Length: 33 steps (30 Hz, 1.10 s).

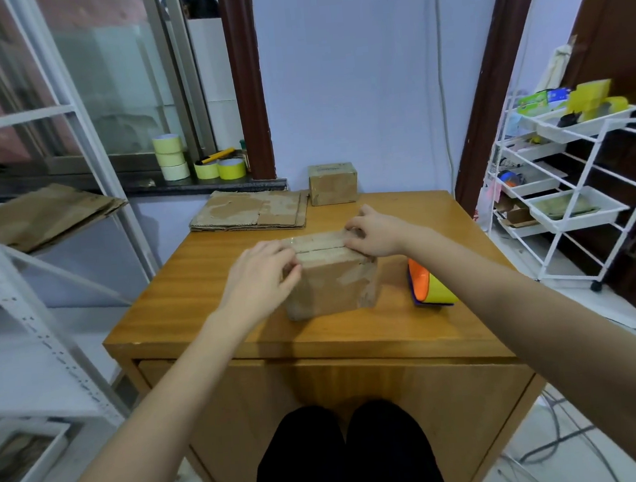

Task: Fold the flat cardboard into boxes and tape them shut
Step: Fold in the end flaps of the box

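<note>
A folded brown cardboard box (pixel 330 281) stands in the middle of the wooden table (pixel 206 286), its top flaps closed with a seam across the top and clear tape over it. My left hand (pixel 260 273) wraps the box's left top edge, fingers curled over the corner. My right hand (pixel 374 231) rests on the right top edge, fingertips pressing at the seam. A stack of flat cardboard (pixel 250 209) lies at the table's far left. A finished taped box (pixel 333 183) stands at the far edge.
An orange, yellow and purple tape dispenser (pixel 428 285) lies right of the box. Tape rolls (pixel 171 157) and a yellow cutter (pixel 216 155) sit on the windowsill. A white shelf (pixel 32 324) stands left with more cardboard (pixel 51 214); a white tray rack (pixel 568 185) stands right.
</note>
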Each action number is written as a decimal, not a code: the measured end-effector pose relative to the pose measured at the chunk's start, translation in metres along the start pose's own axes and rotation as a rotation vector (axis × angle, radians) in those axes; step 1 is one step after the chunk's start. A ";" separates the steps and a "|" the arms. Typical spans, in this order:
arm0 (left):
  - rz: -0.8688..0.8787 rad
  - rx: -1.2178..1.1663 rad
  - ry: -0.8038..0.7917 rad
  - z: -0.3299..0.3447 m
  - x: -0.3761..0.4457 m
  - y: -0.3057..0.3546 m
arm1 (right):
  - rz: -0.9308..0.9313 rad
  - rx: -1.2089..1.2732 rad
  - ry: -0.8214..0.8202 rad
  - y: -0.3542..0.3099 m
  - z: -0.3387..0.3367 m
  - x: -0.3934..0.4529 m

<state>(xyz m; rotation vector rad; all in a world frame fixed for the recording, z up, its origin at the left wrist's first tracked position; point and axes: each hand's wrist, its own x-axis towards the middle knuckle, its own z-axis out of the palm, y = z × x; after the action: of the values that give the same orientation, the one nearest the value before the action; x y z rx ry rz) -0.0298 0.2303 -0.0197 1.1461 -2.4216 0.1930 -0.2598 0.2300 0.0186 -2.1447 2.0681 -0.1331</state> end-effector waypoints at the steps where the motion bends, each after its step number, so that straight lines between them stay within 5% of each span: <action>1: -0.022 0.025 -0.008 0.000 0.003 -0.003 | 0.020 -0.016 -0.013 0.000 -0.002 -0.002; 13: -0.200 -0.027 -0.294 0.014 0.060 0.003 | 0.118 -0.002 -0.226 -0.002 -0.011 -0.042; 22: -0.189 -0.136 -0.365 0.031 0.085 0.028 | 0.137 -0.003 -0.190 -0.001 -0.004 -0.054; 26: -0.174 -0.212 -0.341 0.028 0.085 0.027 | 0.127 -0.037 0.006 0.008 0.000 -0.064; 30: -0.166 -0.248 -0.098 0.010 0.083 0.050 | 0.129 0.110 0.438 0.033 0.000 -0.078; 33: -0.055 -0.304 0.025 -0.010 0.076 0.090 | 0.178 0.254 0.549 0.059 -0.002 -0.090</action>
<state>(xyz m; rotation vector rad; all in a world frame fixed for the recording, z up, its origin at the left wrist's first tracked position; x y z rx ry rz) -0.1364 0.2384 0.0298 1.0614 -2.2950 -0.1721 -0.3222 0.3176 0.0146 -1.9037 2.3376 -1.0013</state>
